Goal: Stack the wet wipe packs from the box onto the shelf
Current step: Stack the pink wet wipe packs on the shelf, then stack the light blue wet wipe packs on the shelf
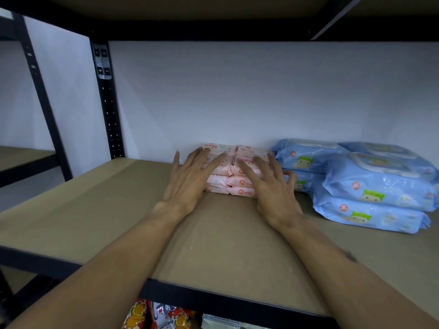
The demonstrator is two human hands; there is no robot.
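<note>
Snack packets [164, 315] show below the shelf [95, 210]. Two bare forearms reach across its brown board. The left hand [190, 179] and right hand [273, 186], fingers straight and spread, gripping nothing, press on stacked pink packs [237, 180] by the back wall. Blue packs [375, 184] are piled just right.

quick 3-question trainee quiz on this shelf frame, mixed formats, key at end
1. Fill in: the blue packs lie to the ___ of the pink packs.
2. On the shelf, the pink packs sit: A at the front edge; B at the back by the wall; C atop the blue packs.
3. True or false: the left hand and right hand each grip a blue pack.
Key: 1 right; 2 B; 3 false.
</note>
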